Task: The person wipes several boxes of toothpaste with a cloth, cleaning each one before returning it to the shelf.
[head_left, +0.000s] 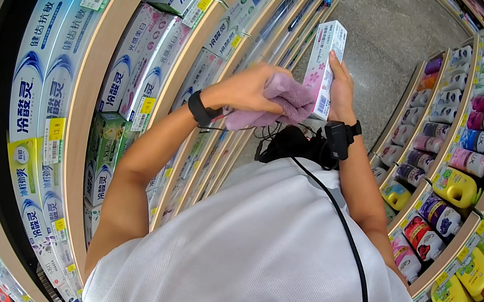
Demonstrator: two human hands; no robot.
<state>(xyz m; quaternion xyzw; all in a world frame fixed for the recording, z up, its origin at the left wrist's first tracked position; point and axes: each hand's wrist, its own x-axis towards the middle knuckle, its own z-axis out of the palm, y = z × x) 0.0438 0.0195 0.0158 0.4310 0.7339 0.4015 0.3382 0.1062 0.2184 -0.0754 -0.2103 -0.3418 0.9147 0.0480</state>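
A crumpled purple cloth (pixel 287 97) is bunched in my left hand (pixel 247 92), its folds against the lower left side of a toothpaste box. The long white box (pixel 320 51), printed with pink flowers, stands nearly upright in the view. My right hand (pixel 342 90) grips it from the right, with the thumb on its side face. Black bands are on both wrists, and the right one carries a small black device (pixel 338 140). The cloth hides part of my left fingers.
Shelves (pixel 113 18) of boxed toothpaste with yellow price tags run along the left. On the right, a shelf (pixel 438 266) holds rows of bottles. Grey floor (pixel 385 21) shows between them. A black cable (pixel 358 262) crosses the white shirt (pixel 250 249).
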